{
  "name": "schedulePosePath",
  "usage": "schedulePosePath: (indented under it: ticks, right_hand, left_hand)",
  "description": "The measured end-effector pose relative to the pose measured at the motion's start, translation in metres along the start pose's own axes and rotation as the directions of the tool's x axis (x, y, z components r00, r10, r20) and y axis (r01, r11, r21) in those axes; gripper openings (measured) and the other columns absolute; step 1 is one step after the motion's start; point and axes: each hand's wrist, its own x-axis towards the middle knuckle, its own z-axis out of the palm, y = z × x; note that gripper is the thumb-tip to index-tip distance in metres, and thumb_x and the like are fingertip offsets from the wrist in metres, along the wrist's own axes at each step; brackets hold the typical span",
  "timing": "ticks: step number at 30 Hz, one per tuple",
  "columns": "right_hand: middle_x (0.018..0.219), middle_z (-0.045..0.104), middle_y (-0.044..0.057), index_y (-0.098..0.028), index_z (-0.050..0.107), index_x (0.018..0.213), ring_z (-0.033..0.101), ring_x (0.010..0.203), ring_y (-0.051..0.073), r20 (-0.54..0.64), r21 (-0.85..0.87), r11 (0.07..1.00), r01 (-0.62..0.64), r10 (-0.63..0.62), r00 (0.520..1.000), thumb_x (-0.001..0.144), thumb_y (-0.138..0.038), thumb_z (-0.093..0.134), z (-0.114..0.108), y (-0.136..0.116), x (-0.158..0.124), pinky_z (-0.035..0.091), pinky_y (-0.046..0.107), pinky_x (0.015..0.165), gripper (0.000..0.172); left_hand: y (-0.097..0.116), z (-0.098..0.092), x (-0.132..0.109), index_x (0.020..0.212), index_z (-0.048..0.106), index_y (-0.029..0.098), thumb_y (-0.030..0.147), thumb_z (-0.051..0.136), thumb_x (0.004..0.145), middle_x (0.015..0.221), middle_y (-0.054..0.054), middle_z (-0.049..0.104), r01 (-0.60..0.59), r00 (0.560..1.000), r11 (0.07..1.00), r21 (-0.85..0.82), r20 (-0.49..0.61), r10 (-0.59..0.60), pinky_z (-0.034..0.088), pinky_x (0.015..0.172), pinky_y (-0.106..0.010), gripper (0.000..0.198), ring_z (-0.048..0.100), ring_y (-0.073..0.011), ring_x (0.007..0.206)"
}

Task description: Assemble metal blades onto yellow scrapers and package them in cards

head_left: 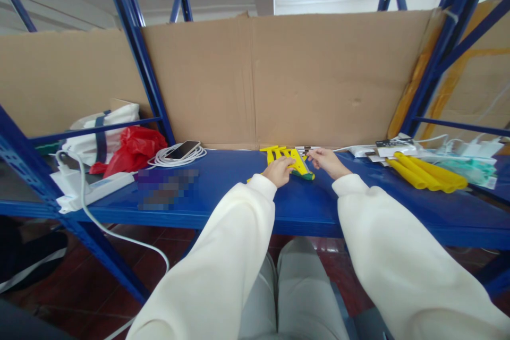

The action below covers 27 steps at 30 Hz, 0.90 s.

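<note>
Both my arms in cream sleeves reach over a blue metal shelf [239,186]. My left hand [279,171] is curled, its fingers closed on a flat yellow plastic piece [298,162] with a green end that lies on the shelf. My right hand [326,161] rests just to the right of that piece, fingers bent and pinching near its top edge. More yellow strips [273,151] lie behind the hands, close to the cardboard wall.
A cardboard sheet [319,79] backs the shelf. At left sit a phone [184,150] on a coiled white cable, a red bag [133,150], a white bag and a power strip [95,188]. Yellow tubes [426,172], chargers and packets lie at right.
</note>
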Motion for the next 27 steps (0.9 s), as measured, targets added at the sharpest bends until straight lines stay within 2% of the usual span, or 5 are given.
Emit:
schedulePosePath:
  ticks: [2,4,7,13,27]
  right_hand:
    - [0.066,0.066,0.005,-0.02,0.067,0.069,0.061,0.067,0.018,-0.132,-0.284,0.958,0.031,-0.072,0.989,0.084,-0.032,0.071,-0.012,0.007,0.006,0.053,0.031,0.069,0.02]
    - [0.087,0.075,0.011,-0.019,0.075,0.079,0.068,0.091,0.025,-0.171,-0.539,0.842,-0.031,-0.073,0.983,0.085,-0.021,0.065,-0.022,0.012,0.008,0.054,0.037,0.089,0.011]
    - [0.117,0.074,0.018,-0.02,0.082,0.101,0.064,0.117,0.033,-0.181,-0.748,0.647,-0.149,0.016,0.983,0.086,-0.015,0.06,-0.028,0.014,0.004,0.05,0.048,0.101,0.026]
    - [0.138,0.064,0.017,-0.026,0.082,0.112,0.053,0.132,0.038,-0.082,-0.869,0.473,-0.147,0.155,0.985,0.09,-0.012,0.055,-0.021,0.005,-0.007,0.043,0.055,0.107,0.037]
    - [0.141,0.061,0.018,-0.022,0.078,0.122,0.048,0.133,0.036,0.046,-0.956,0.293,0.002,0.143,0.989,0.094,-0.013,0.048,-0.005,-0.007,-0.013,0.042,0.053,0.107,0.043]
  left_hand:
    - [0.001,0.0,0.0,0.114,0.072,0.02,0.012,0.06,0.09,0.122,-0.009,0.074,0.011,1.0,1.0,0.005,0.003,-0.011,0.056,0.104,-0.039,0.028,0.07,-0.0232,0.114]
    - [0.001,-0.001,0.0,0.115,0.072,0.019,0.011,0.059,0.091,0.124,-0.009,0.073,0.017,1.0,1.0,0.01,0.009,-0.017,0.055,0.105,-0.038,0.028,0.07,-0.0232,0.115]
    - [0.001,0.0,-0.001,0.116,0.073,0.019,0.012,0.059,0.091,0.125,-0.01,0.073,0.013,1.0,1.0,0.006,0.022,-0.013,0.055,0.106,-0.039,0.029,0.069,-0.0236,0.116]
    - [0.0,0.004,0.0,0.119,0.074,0.02,0.014,0.058,0.091,0.123,-0.009,0.074,0.012,1.0,1.0,0.005,0.028,-0.012,0.055,0.107,-0.04,0.032,0.07,-0.0238,0.114]
    - [0.004,0.001,-0.001,0.117,0.075,0.019,0.013,0.061,0.092,0.125,-0.011,0.074,0.002,0.997,1.0,-0.011,0.081,-0.001,0.052,0.108,-0.041,0.029,0.07,-0.0251,0.116]
